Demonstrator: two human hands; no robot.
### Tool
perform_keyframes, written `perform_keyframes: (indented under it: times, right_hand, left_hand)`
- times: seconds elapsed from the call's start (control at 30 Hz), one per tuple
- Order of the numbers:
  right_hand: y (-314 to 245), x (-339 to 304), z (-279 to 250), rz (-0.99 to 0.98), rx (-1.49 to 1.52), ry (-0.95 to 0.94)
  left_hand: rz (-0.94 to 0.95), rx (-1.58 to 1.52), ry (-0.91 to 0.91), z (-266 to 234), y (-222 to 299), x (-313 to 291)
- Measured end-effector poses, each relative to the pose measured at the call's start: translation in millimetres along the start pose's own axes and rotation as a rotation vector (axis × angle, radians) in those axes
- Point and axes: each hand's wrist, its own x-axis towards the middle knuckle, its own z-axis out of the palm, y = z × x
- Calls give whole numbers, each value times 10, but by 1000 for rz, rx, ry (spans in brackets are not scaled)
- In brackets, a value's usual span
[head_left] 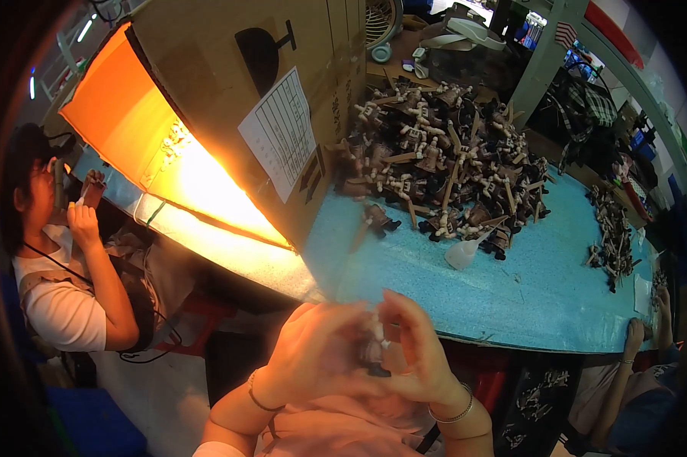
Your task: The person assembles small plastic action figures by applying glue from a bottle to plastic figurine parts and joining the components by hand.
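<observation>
Close in front of my body, both hands are raised around a small painted figurine (371, 350) with pale and brown parts and a dark base. My left hand (313, 350), smeared by motion, has its fingers curled against the figurine's left side. My right hand (418, 346) curves round the other side, its thumb near the dark lower end and its fingers bent above. The fingers cover part of the figurine, so its details are unclear.
Beyond my hands, a large heap of similar figurines (450, 152) lies on the blue tabletop (404, 293). A white pointed-tip bottle (461, 254) lies before it. A tall cardboard box (206, 68), brightly lit inside, stands left. Co-workers sit at left (69, 289) and right (633, 339).
</observation>
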Motion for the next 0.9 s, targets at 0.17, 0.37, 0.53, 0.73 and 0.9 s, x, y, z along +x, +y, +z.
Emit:
perform_keyframes:
  times: [0.17,0.37,0.53,0.73,0.9]
  right_hand:
    - [-1,35,0,105,137,-98]
    - [-5,-38,-40,191,370,-30]
    - [6,-203,-215,34,280,164]
    - [-236,-418,-1027,48,-916,603]
    - [-150,-801,-2467,108,-1635,788]
  left_hand:
    - [-75,61,15,40,-18,-55]
    - [-210,-96,15,112,-25,-84]
    - [-271,-164,-126,145,-3,26]
    - [-138,-147,-227,471,-119,189]
    - [-216,401,108,405,-610,427]
